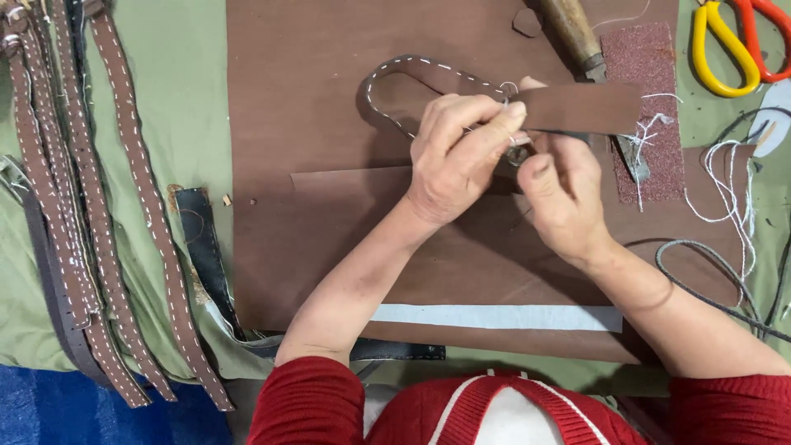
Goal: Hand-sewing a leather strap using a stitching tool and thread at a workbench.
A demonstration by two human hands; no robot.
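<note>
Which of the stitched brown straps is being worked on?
The curved strap on the brown sheet, held at both hands; the other straps lie straight and untouched at the left.

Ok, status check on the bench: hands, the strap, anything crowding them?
Left hand pinching white thread at the brown strap. Right hand gripping the strap from below. Strap half stitched, curled left. Wooden-handled tool and sandpaper lie close by.

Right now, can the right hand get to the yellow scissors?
Probably yes. The right hand is busy pinching the brown strap together with the left hand, but the yellow scissors lie uncovered up and to its right, with only sandpaper between.
</note>
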